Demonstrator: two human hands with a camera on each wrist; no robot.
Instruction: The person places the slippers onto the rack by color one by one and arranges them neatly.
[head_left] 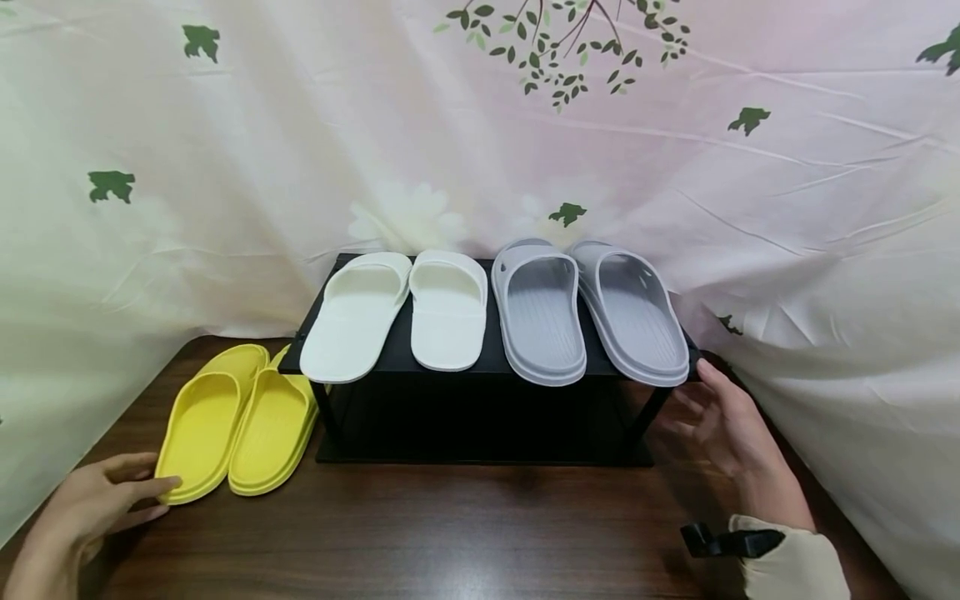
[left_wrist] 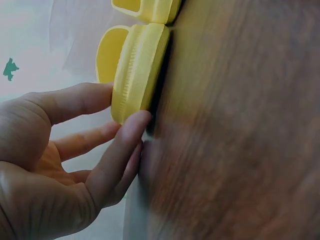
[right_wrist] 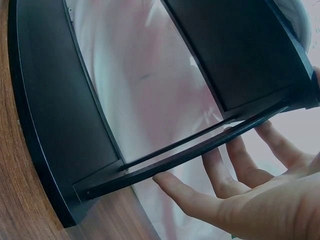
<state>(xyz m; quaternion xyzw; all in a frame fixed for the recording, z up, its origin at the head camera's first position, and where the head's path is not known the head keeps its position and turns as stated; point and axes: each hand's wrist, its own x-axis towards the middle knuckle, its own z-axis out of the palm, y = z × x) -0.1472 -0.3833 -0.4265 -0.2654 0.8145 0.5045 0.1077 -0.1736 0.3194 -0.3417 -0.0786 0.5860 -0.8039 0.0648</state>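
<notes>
Two pairs, the white slippers (head_left: 347,337) and gray slippers (head_left: 546,329), top a black rack (head_left: 480,429) in the head view; the yellow slippers (head_left: 197,425), a third pair not yet shelved, sit left of it on a wooden tabletop (head_left: 450,533). At the left wrist, the left hand (left_wrist: 50,195) pinches a yellow heel. At the right wrist, the right hand (right_wrist: 250,205), fingers extended, touches the rack's side bar (right_wrist: 165,164). No brand, label or writing is legible.

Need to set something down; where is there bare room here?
Bare: wooden surface in front of the shoe rack, between left hand and right hand; also the rack's lower shelf. Crowded: upper shelf, under white slippers and gray slippers, and left of the rack, where yellow slippers lie.
</notes>
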